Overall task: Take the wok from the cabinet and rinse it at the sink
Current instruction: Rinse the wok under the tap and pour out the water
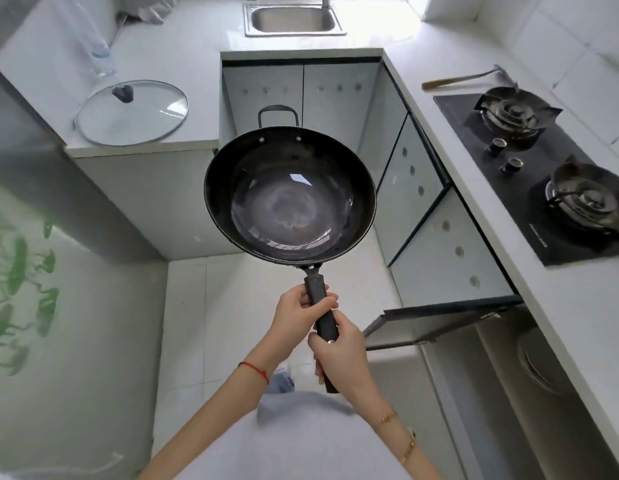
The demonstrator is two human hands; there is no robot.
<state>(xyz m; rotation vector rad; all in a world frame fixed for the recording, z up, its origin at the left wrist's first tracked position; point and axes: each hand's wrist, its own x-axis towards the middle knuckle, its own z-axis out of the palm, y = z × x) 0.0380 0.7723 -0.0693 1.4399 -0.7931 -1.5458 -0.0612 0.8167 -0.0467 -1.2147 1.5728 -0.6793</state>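
Observation:
A black wok [290, 197] with a long black handle and a small loop handle on its far rim hangs level above the floor, in the middle of the head view. My left hand [299, 311] grips the upper part of the long handle. My right hand [339, 356] grips the lower part, just behind the left. The wok's inside looks empty and shiny. A steel sink [294, 19] with a tap sits in the counter at the far end of the kitchen, well beyond the wok. An open cabinet door [436, 322] sticks out at the lower right, beside my right hand.
A glass lid [131, 112] lies on the left counter. On the right counter sits a black two-burner gas hob [543, 174], with a spatula [464, 79] behind it. Shut cabinet doors [301, 95] stand under the sink. White floor tiles run between the counters.

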